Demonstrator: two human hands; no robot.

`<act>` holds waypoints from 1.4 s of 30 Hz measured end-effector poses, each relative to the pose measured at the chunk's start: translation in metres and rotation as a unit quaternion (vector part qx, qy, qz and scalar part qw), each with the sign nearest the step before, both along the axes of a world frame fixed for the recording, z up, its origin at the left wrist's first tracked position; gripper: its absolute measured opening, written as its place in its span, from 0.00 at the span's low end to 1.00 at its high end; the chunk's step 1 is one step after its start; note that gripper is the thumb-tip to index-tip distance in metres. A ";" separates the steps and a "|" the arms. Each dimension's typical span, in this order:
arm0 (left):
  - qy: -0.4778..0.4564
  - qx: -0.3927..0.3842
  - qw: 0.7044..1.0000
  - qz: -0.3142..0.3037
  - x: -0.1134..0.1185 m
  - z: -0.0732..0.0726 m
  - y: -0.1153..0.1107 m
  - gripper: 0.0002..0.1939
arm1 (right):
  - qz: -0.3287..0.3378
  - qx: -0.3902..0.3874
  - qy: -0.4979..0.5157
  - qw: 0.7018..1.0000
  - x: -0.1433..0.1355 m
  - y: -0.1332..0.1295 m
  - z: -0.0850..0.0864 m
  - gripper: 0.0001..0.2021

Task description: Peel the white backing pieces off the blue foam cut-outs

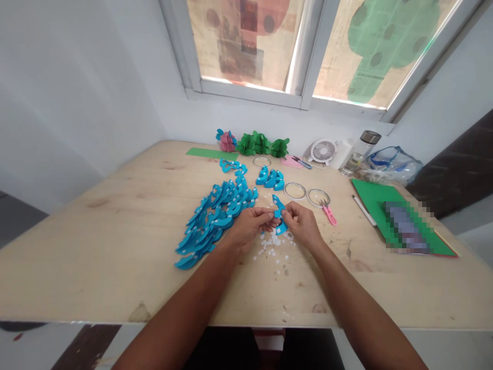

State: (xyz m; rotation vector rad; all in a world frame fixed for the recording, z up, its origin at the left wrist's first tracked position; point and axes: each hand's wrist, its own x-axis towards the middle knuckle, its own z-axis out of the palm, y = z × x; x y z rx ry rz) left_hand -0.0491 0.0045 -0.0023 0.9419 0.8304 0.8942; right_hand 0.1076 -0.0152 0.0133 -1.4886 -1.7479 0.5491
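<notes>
Over the table's middle, my left hand (252,224) and my right hand (303,222) meet at a curved blue paper piece (278,202). My left fingertips pinch it from one side, while my right thumb and fingers grip its other side. Small white squares are stuck on the paper. Tiny white paper bits (274,252) lie scattered just below my hands. Beside my left hand spreads a large pile of similar blue paper pieces (219,210), many with white squares on them. A smaller blue group (270,178) lies beyond my hands.
Rings of tape (295,191) and pink-handled scissors (328,212) lie right of my hands. Green paper ornaments (261,144) stand at the back, near a small white fan (323,151) and a glass bottle (360,152). Green sheets (372,198) lie at right beside a white pen (364,210).
</notes>
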 end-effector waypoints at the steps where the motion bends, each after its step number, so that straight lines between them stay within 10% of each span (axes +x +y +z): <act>1: -0.002 0.002 1.000 -0.001 0.000 0.000 0.000 0.14 | -0.001 0.002 -0.003 1.000 0.000 0.000 0.000 0.08; 42: -0.004 -0.016 1.000 0.007 -0.002 0.009 -0.002 0.13 | -0.010 0.045 -0.005 0.999 -0.004 -0.001 -0.001 0.08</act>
